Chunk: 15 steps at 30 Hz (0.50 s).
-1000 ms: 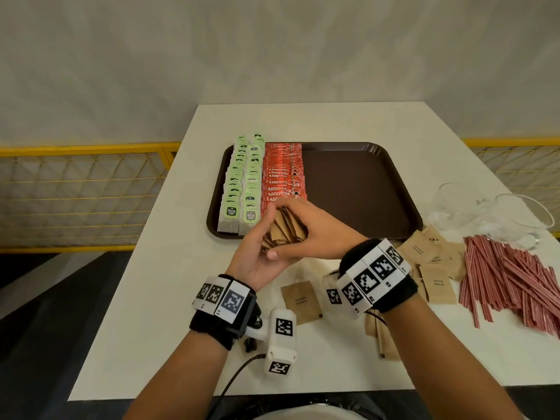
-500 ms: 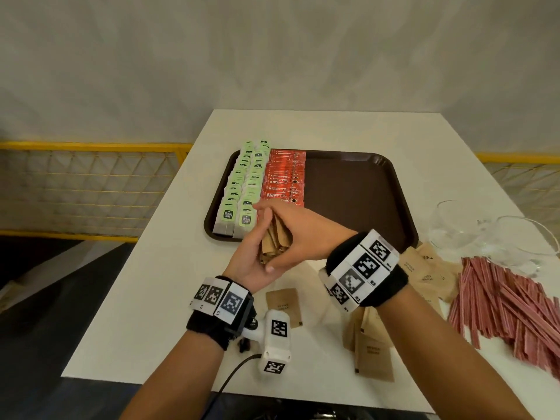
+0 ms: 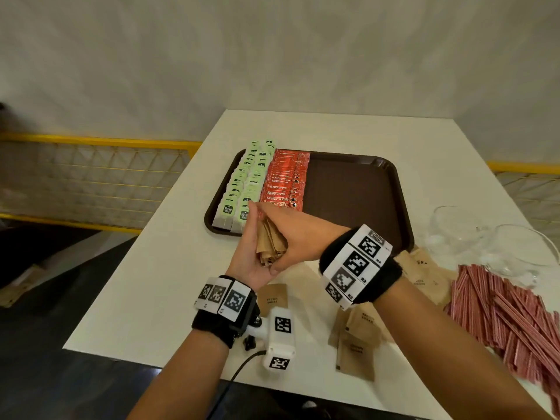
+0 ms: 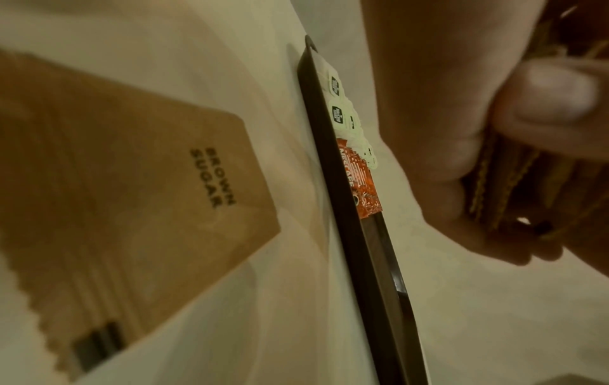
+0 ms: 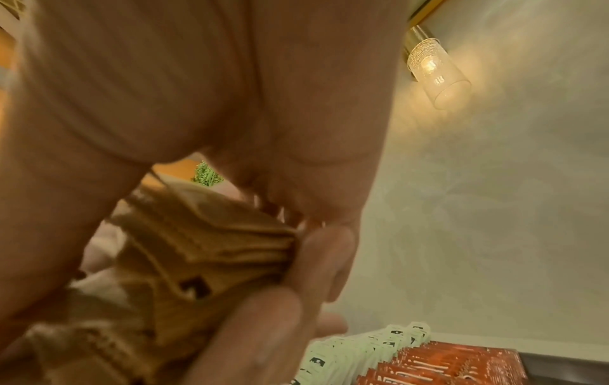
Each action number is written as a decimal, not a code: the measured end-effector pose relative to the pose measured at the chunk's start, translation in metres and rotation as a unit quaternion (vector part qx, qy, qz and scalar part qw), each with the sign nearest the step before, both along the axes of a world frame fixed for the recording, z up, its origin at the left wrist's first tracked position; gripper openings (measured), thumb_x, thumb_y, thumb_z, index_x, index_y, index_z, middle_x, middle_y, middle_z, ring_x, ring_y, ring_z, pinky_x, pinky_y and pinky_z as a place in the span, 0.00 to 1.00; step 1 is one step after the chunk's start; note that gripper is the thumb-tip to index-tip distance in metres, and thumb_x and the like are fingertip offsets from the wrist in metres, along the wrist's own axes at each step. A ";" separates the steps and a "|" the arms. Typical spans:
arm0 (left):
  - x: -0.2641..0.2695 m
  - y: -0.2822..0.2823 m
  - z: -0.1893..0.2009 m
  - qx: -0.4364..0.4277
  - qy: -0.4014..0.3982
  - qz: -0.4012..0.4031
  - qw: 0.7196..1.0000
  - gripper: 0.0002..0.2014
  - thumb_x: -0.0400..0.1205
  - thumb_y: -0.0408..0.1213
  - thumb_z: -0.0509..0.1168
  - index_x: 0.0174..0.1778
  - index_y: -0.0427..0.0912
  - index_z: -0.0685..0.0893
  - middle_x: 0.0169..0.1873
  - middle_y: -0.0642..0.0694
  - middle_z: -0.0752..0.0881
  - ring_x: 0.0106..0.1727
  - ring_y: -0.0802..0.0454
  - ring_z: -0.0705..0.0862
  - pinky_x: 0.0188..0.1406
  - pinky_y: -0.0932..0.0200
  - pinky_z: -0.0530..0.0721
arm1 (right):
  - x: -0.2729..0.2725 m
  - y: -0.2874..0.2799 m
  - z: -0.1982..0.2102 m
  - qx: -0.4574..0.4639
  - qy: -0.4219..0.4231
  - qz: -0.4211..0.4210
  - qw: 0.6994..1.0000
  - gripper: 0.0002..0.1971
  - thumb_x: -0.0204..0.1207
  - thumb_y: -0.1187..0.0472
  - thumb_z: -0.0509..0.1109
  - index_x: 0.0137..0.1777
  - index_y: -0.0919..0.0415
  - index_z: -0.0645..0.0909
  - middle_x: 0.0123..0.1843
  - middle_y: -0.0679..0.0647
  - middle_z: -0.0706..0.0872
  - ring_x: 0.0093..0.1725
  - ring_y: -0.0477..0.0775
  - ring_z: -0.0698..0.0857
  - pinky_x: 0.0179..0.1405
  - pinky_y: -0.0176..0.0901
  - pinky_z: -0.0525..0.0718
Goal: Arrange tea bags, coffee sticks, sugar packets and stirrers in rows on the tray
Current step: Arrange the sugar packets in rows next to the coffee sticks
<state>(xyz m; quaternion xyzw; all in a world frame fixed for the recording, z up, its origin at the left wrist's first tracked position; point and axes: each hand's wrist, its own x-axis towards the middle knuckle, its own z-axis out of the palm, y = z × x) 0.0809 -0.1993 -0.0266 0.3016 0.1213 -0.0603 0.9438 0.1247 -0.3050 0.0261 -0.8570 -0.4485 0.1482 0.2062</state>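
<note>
My head camera looks forward and down over the worktop. My left wrist camera skims low along it, close to the tray edge. My right wrist camera tilts upward, close behind my palm. All share the tray's rows.

The stirrers run off the head view's right edge.

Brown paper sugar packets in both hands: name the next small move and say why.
Probably carry the stack of brown paper sugar packets, held between left hand and right hand, onto the bare part of the dark brown plastic tray beside the red coffee sticks; no sugar row lies there.
</note>
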 end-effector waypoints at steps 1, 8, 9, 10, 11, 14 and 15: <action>0.000 -0.001 -0.001 0.002 0.002 -0.009 1.000 0.33 0.79 0.63 0.57 0.77 0.48 0.69 0.73 0.38 0.75 0.75 0.41 0.72 0.78 0.37 0.62 | 0.000 0.000 0.000 -0.007 -0.006 0.002 1.000 0.55 0.59 0.52 0.84 0.81 0.62 0.53 0.73 0.57 0.71 0.71 0.54 0.71 0.72 0.44 0.68; -0.005 0.005 0.001 0.013 -0.054 -0.058 0.997 0.14 0.81 0.42 0.62 0.58 0.43 0.88 0.58 0.39 0.86 0.61 0.46 0.85 0.65 0.47 0.78 | 0.003 -0.004 -0.001 -0.045 -0.010 -0.042 0.998 0.50 0.58 0.42 0.82 0.77 0.58 0.62 0.69 0.52 0.70 0.68 0.53 0.69 0.68 0.46 0.70; -0.004 0.008 -0.001 0.022 -0.054 -0.066 0.996 0.11 0.78 0.36 0.64 0.51 0.43 0.91 0.52 0.40 0.88 0.55 0.47 0.87 0.58 0.50 0.82 | 0.003 -0.004 -0.001 -0.047 -0.002 -0.041 0.998 0.52 0.58 0.42 0.82 0.79 0.58 0.59 0.72 0.53 0.69 0.71 0.53 0.66 0.71 0.47 0.68; -0.003 0.010 -0.002 0.032 -0.053 -0.078 0.995 0.12 0.75 0.31 0.64 0.47 0.43 0.91 0.48 0.40 0.88 0.52 0.48 0.88 0.53 0.52 0.85 | 0.004 -0.005 -0.002 -0.044 0.012 -0.039 0.998 0.56 0.58 0.42 0.82 0.81 0.57 0.55 0.75 0.54 0.66 0.73 0.54 0.63 0.74 0.47 0.64; -0.002 0.013 -0.004 0.043 -0.049 -0.089 0.994 0.13 0.73 0.28 0.63 0.45 0.43 0.91 0.46 0.40 0.88 0.49 0.48 0.88 0.49 0.53 0.86 | 0.004 -0.005 0.000 -0.027 0.036 -0.039 0.998 0.59 0.58 0.43 0.82 0.83 0.56 0.49 0.77 0.54 0.64 0.75 0.54 0.60 0.75 0.48 0.61; -0.003 0.019 0.001 0.046 -0.062 -0.111 0.991 0.14 0.67 0.25 0.67 0.46 0.39 0.91 0.43 0.40 0.90 0.43 0.47 0.89 0.39 0.53 0.88 | 0.007 -0.013 0.006 0.098 0.132 -0.085 0.983 0.57 0.62 0.52 0.82 0.83 0.54 0.46 0.74 0.52 0.66 0.73 0.48 0.62 0.75 0.42 0.62; -0.002 0.020 0.002 0.049 -0.069 -0.110 0.990 0.18 0.63 0.23 0.69 0.48 0.37 0.90 0.42 0.39 0.90 0.42 0.46 0.90 0.37 0.53 0.89 | 0.009 -0.016 0.006 0.140 0.151 -0.113 0.972 0.53 0.64 0.55 0.82 0.83 0.54 0.50 0.71 0.51 0.68 0.71 0.47 0.65 0.74 0.42 0.66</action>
